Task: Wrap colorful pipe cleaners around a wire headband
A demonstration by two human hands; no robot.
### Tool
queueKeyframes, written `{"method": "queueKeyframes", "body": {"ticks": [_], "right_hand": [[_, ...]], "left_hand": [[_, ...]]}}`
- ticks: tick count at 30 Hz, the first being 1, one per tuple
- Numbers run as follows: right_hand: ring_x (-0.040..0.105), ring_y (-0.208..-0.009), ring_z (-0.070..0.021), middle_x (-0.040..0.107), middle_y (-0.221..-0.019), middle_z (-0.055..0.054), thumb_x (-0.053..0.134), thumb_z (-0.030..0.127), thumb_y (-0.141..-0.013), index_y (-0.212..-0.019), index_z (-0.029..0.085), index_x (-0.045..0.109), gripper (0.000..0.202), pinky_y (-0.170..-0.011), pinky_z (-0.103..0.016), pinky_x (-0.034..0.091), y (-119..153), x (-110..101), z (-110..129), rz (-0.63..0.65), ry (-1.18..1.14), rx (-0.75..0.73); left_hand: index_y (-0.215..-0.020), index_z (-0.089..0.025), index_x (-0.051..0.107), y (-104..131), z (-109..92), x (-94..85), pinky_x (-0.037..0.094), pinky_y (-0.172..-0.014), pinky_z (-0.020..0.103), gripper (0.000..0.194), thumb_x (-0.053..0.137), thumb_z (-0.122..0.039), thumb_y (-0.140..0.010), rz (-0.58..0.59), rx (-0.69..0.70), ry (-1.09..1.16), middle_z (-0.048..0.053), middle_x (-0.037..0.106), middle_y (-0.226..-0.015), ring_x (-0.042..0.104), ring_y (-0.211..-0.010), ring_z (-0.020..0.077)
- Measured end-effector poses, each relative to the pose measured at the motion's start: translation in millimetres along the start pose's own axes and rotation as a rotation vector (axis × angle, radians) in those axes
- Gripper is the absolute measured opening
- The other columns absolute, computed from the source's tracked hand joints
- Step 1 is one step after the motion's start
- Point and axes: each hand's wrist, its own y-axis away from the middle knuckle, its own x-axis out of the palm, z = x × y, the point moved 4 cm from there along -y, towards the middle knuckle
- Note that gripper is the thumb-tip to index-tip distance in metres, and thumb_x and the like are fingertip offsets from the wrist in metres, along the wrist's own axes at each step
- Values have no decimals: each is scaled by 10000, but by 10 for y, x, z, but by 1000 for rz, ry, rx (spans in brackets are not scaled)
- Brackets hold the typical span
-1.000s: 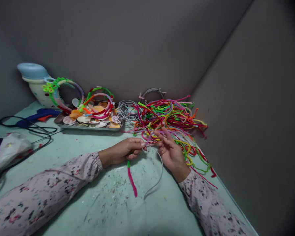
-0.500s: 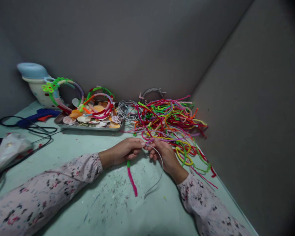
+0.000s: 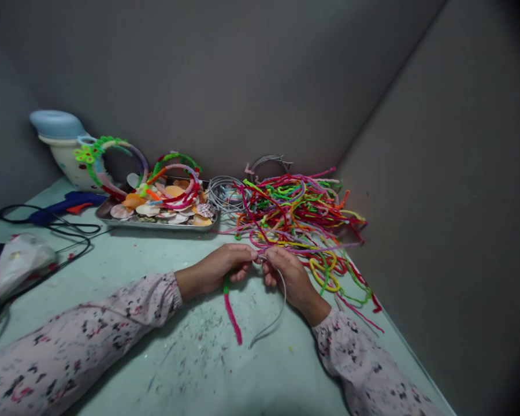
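Note:
My left hand (image 3: 225, 267) pinches a thin grey wire (image 3: 283, 300) near its middle. Below that hand hangs the wire's covered end, wrapped in green and pink pipe cleaner (image 3: 233, 320). Close beside it, my right hand (image 3: 289, 276) is closed, with thumb and fingertips on a purple pipe cleaner (image 3: 318, 251) at the wire. The purple strand sticks out past the right hand toward the pile. Bare wire curves from the fingertips down to a free end over the table. Fingers partly hide the spot where strand and wire meet.
Behind my hands lies a tangled pile of coloured pipe cleaners (image 3: 299, 202), with coiled grey wire (image 3: 229, 195) beside it. A metal tray (image 3: 156, 226) holds shells and wrapped rings. On the left are a blue glue gun (image 3: 60, 207), a black cord (image 3: 84, 251) and a lidded container (image 3: 65, 153).
The purple strand now stretches farther right beyond my right hand. My right fingers have shifted slightly, and the wire's free end has swung a little left.

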Motion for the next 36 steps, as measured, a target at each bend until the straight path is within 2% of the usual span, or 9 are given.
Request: {"method": "queueKeyframes", "body": {"ticks": [4,17,27,36], "right_hand": [[509,-439,-55,575,-619,39,612,417,-812,-787,172,559,252,-389,-151,359,-9,-13,-14,-1,34,9],[417,-355,-50,491,-492,76,599,395,-813,-793,177,547,225,-350,-151,323,0,4,5,-44,143,25],[420,-365,-53,497,-501,78,586,393,-815,-779,185,523,220,-359,-157,319,-1,2,13,-50,176,28],[405,-379,-56,474,-501,85,589,375,-800,-859,189,559,197,-362,-159,331,-8,11,37,-89,206,27]], "left_hand": [[-676,-124,525,-18,2,-4,242,-403,173,227,582,-312,-788,-23,15,8,-29,458,-577,394,-449,47],[-712,-133,544,-34,35,-44,285,-388,152,127,615,-230,-753,-79,-22,152,-28,500,-586,428,-436,40],[-751,-137,555,-18,20,-38,318,-419,147,123,627,-236,-748,-115,-10,136,-33,512,-591,450,-446,36],[-709,-144,536,-33,39,-42,301,-419,159,195,617,-309,-774,-102,30,36,-40,505,-561,453,-446,41]]}}
